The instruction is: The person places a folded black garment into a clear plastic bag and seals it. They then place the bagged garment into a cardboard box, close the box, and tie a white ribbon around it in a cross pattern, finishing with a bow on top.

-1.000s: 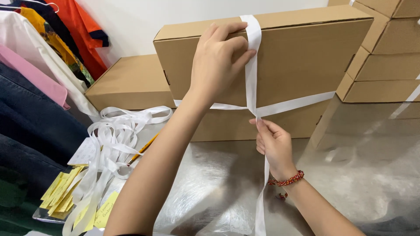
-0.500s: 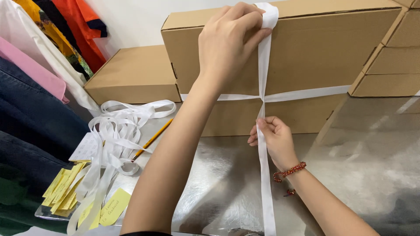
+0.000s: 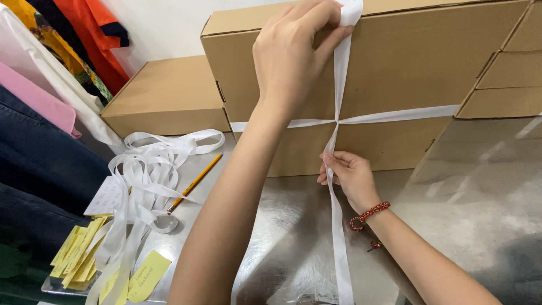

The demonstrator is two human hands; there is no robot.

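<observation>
At the table's far edge, my left hand (image 3: 293, 53) pinches the ribbon (image 3: 340, 85) against the box (image 3: 406, 68) top; my right hand (image 3: 349, 176) grips it below the crossing.

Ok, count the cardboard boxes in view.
4: the ribbon-tied box under both hands, a flat box to its left, and two stacked boxes at right. More may sit beyond the frame.

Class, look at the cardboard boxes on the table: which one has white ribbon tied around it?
The large upright box in the middle, under both hands; ribbon crosses on its front. The flat box to its left and the stacked boxes at right are bare.
</observation>
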